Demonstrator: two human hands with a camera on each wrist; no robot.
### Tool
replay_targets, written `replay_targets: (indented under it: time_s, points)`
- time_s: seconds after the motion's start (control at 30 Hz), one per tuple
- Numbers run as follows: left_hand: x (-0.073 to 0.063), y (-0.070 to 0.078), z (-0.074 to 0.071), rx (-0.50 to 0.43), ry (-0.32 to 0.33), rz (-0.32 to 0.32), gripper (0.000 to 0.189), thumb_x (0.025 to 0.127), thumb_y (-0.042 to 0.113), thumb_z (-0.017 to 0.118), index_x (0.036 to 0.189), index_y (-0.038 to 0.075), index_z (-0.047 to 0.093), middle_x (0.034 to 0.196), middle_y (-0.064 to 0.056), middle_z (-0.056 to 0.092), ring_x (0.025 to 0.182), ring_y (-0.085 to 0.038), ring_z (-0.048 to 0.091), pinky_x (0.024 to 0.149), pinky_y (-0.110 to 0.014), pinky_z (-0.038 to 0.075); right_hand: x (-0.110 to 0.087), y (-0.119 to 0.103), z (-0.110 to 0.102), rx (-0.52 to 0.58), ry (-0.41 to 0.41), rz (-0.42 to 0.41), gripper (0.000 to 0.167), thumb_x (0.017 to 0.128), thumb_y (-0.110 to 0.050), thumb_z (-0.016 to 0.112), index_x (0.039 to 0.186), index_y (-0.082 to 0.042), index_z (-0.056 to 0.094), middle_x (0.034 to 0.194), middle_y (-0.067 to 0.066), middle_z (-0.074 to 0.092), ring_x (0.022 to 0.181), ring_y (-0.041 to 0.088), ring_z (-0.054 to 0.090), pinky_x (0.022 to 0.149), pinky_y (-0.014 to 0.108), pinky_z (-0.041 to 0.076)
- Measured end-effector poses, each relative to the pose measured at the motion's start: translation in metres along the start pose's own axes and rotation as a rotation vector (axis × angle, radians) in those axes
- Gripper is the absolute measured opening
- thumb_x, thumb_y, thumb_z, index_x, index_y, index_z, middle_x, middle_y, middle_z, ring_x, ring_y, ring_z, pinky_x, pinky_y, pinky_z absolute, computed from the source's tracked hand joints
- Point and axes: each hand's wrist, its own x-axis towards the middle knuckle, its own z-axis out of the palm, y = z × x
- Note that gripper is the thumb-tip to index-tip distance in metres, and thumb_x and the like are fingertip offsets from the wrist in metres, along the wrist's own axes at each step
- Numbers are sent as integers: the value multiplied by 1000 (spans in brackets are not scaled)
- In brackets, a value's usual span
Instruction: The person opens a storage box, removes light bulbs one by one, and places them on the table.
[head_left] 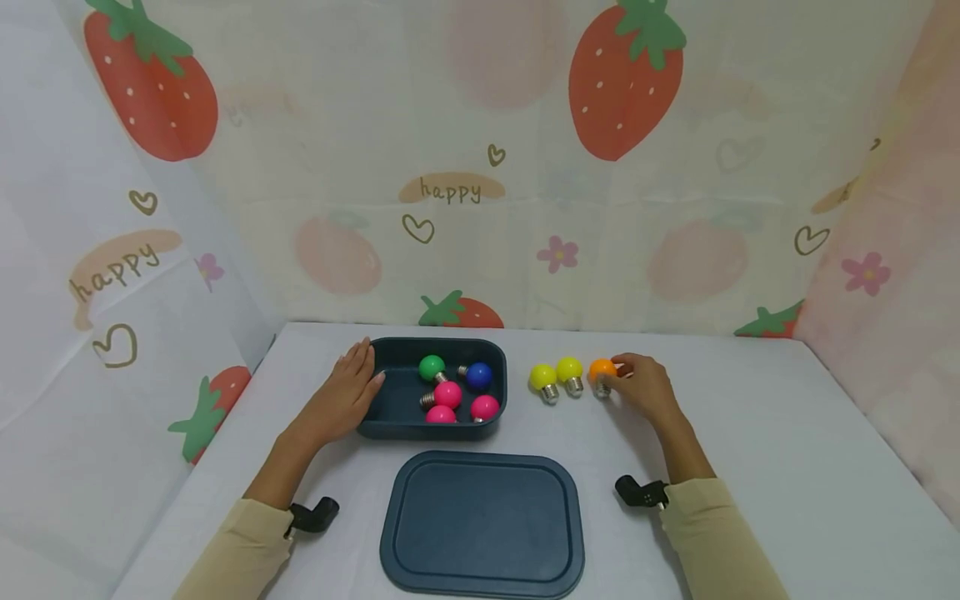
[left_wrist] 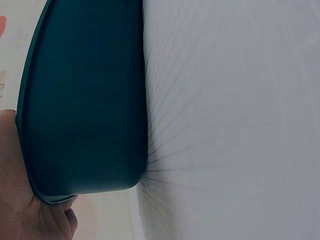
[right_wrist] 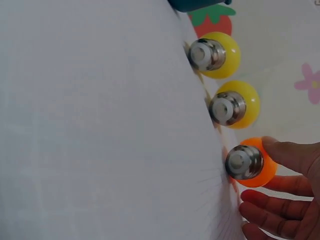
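My left hand grips the left end of a dark blue box, its thumb over the rim and its fingers along the outside. In the left wrist view the side of the box fills much of the picture. Inside lie a green bulb, a blue bulb and three pink bulbs. Right of the box, my right hand pinches an orange bulb between thumb and fingers. The bulb's metal base faces the right wrist camera, low at the table.
Two yellow bulbs lie between the box and the orange bulb. A flat dark blue lid rests on the white table in front of the box. Printed cloth walls stand behind and at both sides.
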Motion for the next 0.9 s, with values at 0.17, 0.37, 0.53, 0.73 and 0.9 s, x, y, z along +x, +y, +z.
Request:
replay_targets:
  time_s: [0.17,0.37,0.53,0.73,0.9]
  points:
    - [1,0,0,2,2,1,65,113,32,31,155,-14,15,166,-27,9,154,-42,4,123,-57,8,2,-1,-2,7,16,-45,51,97,-27,69,135,5,60,123,26,65,110,39,59,89,48,54]
    - [2,-1,-1,6,-5,-1,65,113,32,31,155,-14,15,166,-27,9,154,-43,5,122,-58,8,-3,-9,-12,-15,30,-80,52,98,-30,69,135,5,60,128,28,63,120,44,54,100,56,47]
    - [3,-1,-1,18,-4,0,66,113,34,30,155,-14,15,167,-27,8,154,-42,4,122,-58,9,-7,-20,-20,-7,35,-78,52,99,-33,68,137,2,59,137,27,58,127,46,50,104,59,45]
    - [3,-1,-1,15,-4,-2,65,113,33,30,155,-14,15,166,-27,8,154,-42,4,122,-58,9,-12,-34,-26,-17,53,-105,51,98,-33,68,138,-2,60,140,25,57,130,45,50,104,60,45]
    - [1,-1,0,6,-6,-7,65,113,33,31,155,-14,16,166,-27,9,154,-42,5,122,-58,8,-19,-49,-28,-23,64,-137,52,98,-33,68,138,-2,59,141,24,57,134,44,48,107,61,42]
